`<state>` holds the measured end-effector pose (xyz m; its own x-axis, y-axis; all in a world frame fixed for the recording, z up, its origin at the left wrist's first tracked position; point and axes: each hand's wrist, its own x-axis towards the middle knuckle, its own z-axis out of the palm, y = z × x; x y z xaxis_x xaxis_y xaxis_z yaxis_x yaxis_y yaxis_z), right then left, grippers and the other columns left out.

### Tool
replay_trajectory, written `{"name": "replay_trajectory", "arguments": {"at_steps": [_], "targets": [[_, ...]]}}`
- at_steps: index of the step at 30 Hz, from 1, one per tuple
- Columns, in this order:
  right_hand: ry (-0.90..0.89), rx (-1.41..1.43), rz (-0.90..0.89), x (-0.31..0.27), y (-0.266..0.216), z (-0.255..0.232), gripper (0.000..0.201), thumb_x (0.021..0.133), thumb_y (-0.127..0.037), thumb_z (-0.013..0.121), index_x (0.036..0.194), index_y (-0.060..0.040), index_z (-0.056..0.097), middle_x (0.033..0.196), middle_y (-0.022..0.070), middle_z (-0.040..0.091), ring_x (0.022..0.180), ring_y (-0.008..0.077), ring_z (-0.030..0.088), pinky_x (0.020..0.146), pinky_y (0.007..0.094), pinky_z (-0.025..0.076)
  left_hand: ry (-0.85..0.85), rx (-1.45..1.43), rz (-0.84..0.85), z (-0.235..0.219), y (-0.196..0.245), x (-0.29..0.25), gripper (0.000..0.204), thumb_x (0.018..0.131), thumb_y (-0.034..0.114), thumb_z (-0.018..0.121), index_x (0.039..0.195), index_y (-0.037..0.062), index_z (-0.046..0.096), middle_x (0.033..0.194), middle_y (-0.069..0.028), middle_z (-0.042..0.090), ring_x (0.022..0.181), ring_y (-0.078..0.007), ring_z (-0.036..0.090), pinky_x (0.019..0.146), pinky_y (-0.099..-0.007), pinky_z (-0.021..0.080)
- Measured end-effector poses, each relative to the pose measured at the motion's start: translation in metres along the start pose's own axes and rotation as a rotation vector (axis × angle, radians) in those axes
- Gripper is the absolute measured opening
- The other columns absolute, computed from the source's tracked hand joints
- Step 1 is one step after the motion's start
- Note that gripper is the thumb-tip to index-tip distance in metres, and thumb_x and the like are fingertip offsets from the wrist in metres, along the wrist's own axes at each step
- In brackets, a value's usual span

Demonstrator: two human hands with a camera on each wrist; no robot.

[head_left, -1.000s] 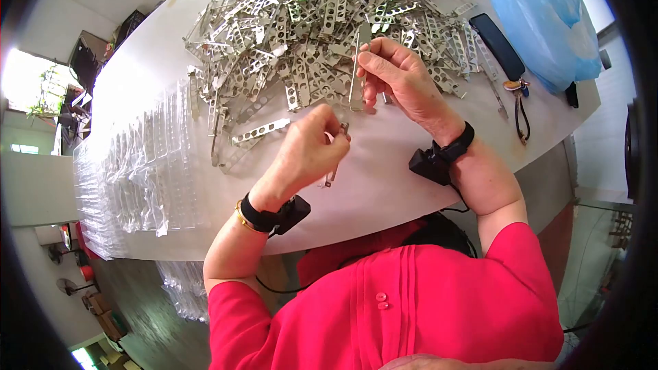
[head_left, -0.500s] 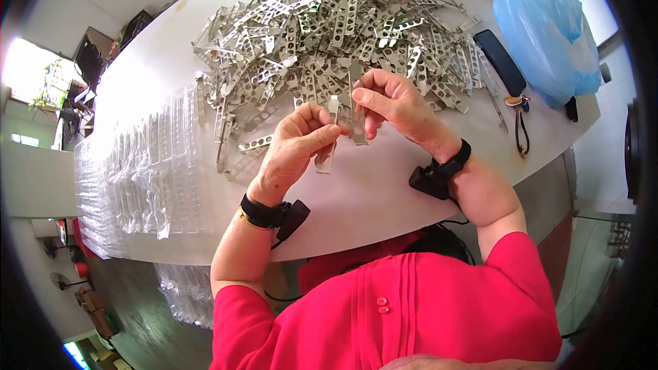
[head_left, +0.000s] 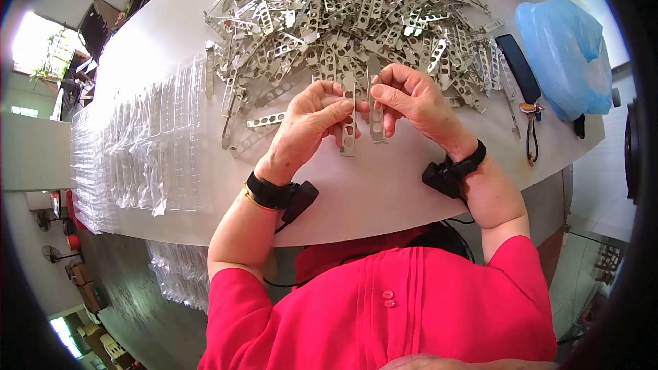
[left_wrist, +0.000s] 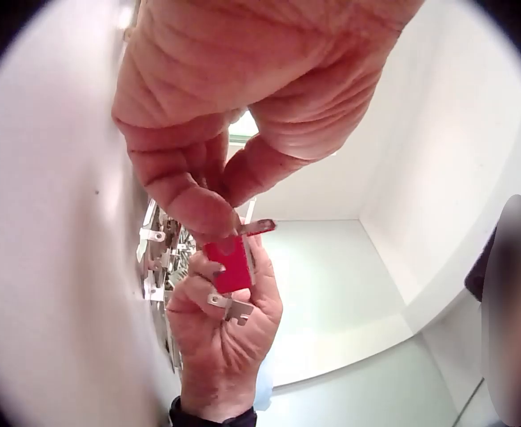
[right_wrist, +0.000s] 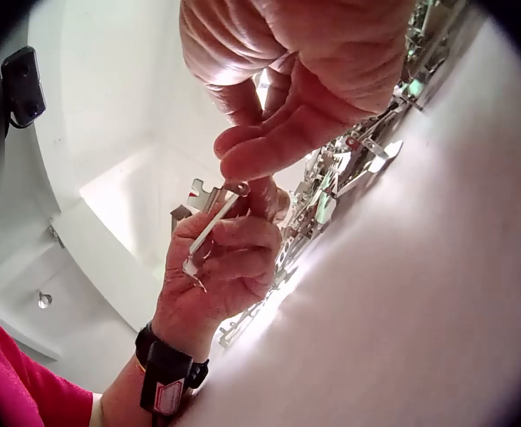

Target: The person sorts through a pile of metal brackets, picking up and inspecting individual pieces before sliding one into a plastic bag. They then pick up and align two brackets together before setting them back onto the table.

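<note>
In the head view the left hand (head_left: 305, 120) pinches a flat metal strip with round holes (head_left: 348, 140), held upright in front of the pile. Beside it, slightly to the right, a second metal strip (head_left: 376, 127) is pinched by the right hand (head_left: 419, 106). The two strips stand nearly parallel with a narrow gap between them. The left wrist view shows the left hand (left_wrist: 252, 98) large at the top, and the right hand (left_wrist: 225, 338) beyond it. In the right wrist view, the right hand's fingers (right_wrist: 269, 147) hang over the left hand (right_wrist: 216, 276).
A large pile of similar metal strips (head_left: 329, 27) spreads across the back of the white table (head_left: 384, 199). Clear plastic trays (head_left: 144, 144) lie at the left. On the right are a blue plastic bag (head_left: 565, 55), a dark case (head_left: 518, 68) and keys on a cord (head_left: 531, 133).
The left hand has risen from lower down and turned its strip upright. The right hand has come down from the pile with its strip, and both strips are now side by side.
</note>
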<state>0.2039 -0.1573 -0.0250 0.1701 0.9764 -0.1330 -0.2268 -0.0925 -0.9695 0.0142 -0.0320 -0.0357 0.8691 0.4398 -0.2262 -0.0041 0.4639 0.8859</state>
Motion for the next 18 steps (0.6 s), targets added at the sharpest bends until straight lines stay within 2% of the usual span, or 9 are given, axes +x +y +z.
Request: {"name": "replay_trajectory", "arguments": {"at_steps": [5, 8, 11, 13, 16, 18], "targets": [[0.004, 0.001, 0.017, -0.0010, -0.0012, 0.0017, 0.018, 0.100, -0.018, 0.062, 0.103, -0.0006, 0.060, 0.080, 0.0038, 0.065, 0.056, 0.0082, 0.062, 0.053, 0.0234, 0.053, -0.043, 0.000, -0.030, -0.0029, -0.0027, 0.0016, 0.022, 0.099, 0.010, 0.059, 0.117, 0.0002, 0.050, 0.106, -0.0162, 0.070, 0.075, -0.0166, 0.069, 0.056, -0.0269, 0.056], [-0.030, -0.019, 0.006, -0.0009, 0.0001, 0.0003, 0.018, 0.099, -0.018, 0.062, 0.103, -0.0006, 0.060, 0.081, 0.0034, 0.065, 0.056, 0.0081, 0.062, 0.053, 0.0235, 0.053, -0.035, -0.002, -0.040, -0.0011, -0.0035, 0.0018, 0.022, 0.099, 0.011, 0.061, 0.116, 0.0011, 0.051, 0.107, -0.0142, 0.070, 0.075, -0.0161, 0.069, 0.058, -0.0273, 0.057], [-0.064, 0.008, 0.017, -0.0014, 0.0021, 0.0009, 0.017, 0.100, -0.017, 0.062, 0.104, -0.0008, 0.060, 0.081, 0.0027, 0.064, 0.057, 0.0079, 0.062, 0.053, 0.0234, 0.053, -0.024, 0.051, 0.003, -0.0028, -0.0073, 0.0034, 0.019, 0.097, 0.012, 0.063, 0.110, 0.0017, 0.053, 0.100, -0.0108, 0.069, 0.074, -0.0161, 0.069, 0.056, -0.0268, 0.056], [-0.078, -0.013, 0.021, -0.0020, 0.0008, 0.0027, 0.017, 0.100, -0.017, 0.061, 0.105, -0.0010, 0.060, 0.081, 0.0025, 0.064, 0.058, 0.0079, 0.062, 0.053, 0.0234, 0.053, -0.017, 0.216, 0.022, -0.0069, -0.0077, 0.0033, 0.019, 0.096, 0.014, 0.065, 0.107, 0.0014, 0.055, 0.093, -0.0064, 0.067, 0.075, -0.0158, 0.069, 0.054, -0.0260, 0.054], [-0.107, -0.020, 0.027, -0.0021, 0.0029, 0.0034, 0.018, 0.100, -0.018, 0.061, 0.106, -0.0010, 0.060, 0.082, 0.0023, 0.064, 0.059, 0.0079, 0.062, 0.053, 0.0235, 0.052, -0.059, 0.156, -0.063, -0.0079, -0.0051, 0.0006, 0.020, 0.096, 0.015, 0.065, 0.107, 0.0004, 0.058, 0.092, -0.0047, 0.065, 0.077, -0.0154, 0.068, 0.053, -0.0254, 0.051], [-0.122, -0.008, 0.026, -0.0019, 0.0042, 0.0032, 0.018, 0.101, -0.018, 0.060, 0.106, -0.0009, 0.061, 0.082, 0.0022, 0.063, 0.060, 0.0080, 0.062, 0.053, 0.0235, 0.052, -0.066, 0.122, -0.033, -0.0033, -0.0047, -0.0003, 0.021, 0.096, 0.015, 0.065, 0.108, -0.0001, 0.058, 0.095, -0.0058, 0.065, 0.078, -0.0153, 0.068, 0.054, -0.0258, 0.053]]}}
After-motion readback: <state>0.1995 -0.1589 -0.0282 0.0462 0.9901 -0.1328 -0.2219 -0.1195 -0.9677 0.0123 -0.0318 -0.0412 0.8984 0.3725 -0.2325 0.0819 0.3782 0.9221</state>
